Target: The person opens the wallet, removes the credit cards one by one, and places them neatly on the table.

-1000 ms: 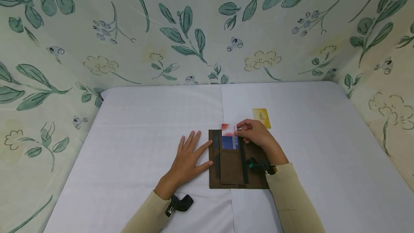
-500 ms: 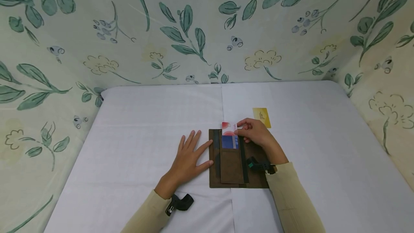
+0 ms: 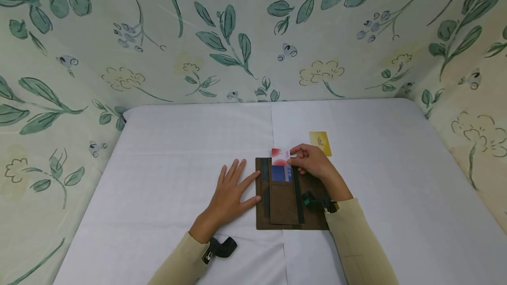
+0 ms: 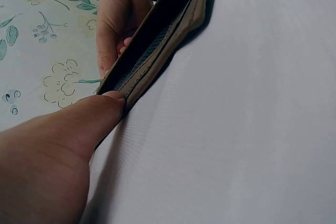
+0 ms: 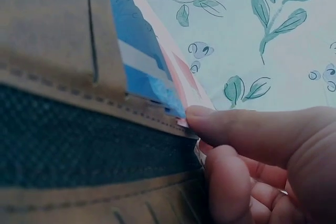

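A brown wallet (image 3: 283,206) lies spread on the white-covered table, with a blue card (image 3: 280,173) tucked in its upper slot. Behind that one, a white card with red-pink shapes (image 3: 279,155) sticks up past the wallet's top edge. My right hand (image 3: 313,162) pinches this white card at its right side between thumb and fingers, as the right wrist view also shows. My left hand (image 3: 231,197) lies with fingers spread, its index finger and thumb touching the wallet's left edge. In the left wrist view, the left thumb (image 4: 79,124) rests on the stitched wallet edge.
A yellow card (image 3: 321,143) lies on the table just beyond my right hand. Leaf-patterned cloth (image 3: 253,34) rises behind the table's far edge and along both sides. Black wrist cameras (image 3: 223,248) sit on both wrists.
The white card has slid slightly upward, away from me, and shows a little more above the wallet, with my right hand still pinching it. My left hand keeps its place.
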Demonstrator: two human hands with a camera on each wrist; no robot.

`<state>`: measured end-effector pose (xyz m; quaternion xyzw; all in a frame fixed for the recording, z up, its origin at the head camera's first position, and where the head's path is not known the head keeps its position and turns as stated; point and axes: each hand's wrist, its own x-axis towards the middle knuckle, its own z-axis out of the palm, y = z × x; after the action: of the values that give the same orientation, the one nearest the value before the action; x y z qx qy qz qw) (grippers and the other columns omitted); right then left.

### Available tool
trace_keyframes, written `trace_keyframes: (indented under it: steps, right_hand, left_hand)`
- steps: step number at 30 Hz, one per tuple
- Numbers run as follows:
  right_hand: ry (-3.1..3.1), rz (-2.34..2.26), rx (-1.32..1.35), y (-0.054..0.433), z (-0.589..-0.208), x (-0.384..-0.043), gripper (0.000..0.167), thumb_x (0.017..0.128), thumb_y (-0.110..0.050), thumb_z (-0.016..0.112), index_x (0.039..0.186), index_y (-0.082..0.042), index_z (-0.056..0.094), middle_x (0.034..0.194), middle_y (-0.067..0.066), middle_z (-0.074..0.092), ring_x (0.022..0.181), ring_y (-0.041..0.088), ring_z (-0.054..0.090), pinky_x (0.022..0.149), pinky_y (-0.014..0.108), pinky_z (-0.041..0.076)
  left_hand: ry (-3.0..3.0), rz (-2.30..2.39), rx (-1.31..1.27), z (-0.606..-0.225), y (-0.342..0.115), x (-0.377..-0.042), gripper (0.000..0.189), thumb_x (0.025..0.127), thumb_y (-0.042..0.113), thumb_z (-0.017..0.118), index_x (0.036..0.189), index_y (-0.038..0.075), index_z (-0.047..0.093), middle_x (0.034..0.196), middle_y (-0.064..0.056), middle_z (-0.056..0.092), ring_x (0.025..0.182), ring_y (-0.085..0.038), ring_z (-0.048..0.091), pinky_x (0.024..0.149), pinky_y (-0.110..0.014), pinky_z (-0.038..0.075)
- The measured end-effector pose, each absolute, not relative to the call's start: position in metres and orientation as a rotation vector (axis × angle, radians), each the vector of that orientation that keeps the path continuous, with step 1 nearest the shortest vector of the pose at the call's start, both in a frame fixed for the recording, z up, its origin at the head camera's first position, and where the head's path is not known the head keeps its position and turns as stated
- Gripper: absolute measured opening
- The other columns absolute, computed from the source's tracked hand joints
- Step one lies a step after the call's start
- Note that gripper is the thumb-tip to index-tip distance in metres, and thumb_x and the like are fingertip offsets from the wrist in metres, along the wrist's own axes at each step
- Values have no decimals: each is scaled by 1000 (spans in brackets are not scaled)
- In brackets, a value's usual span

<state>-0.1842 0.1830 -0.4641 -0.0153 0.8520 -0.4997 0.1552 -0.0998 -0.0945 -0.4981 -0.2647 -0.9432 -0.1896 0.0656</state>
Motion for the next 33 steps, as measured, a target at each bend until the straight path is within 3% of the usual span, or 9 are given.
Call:
trace_keyframes:
  steps: [18,33]
  right_hand:
    - [2479,-1410,-31,181,-461,-184,39,84,-21,76,116,-5,62,72,6,59,57,18,57,54,28,53]
    - [2454,-1377,-23,181,-459,-185,30,85,-21,74,105,-1,64,75,7,56,60,18,57,57,29,54]
  left_hand:
    - [-2805,-584,-812,-499,-95,-101,64,90,56,57,145,25,46,156,-18,25,145,-38,16,112,-61,10]
    - [-2831,-592,-807,-496,-94,-101,63,90,56,57,145,26,45,157,-17,24,146,-36,15,113,-59,9]
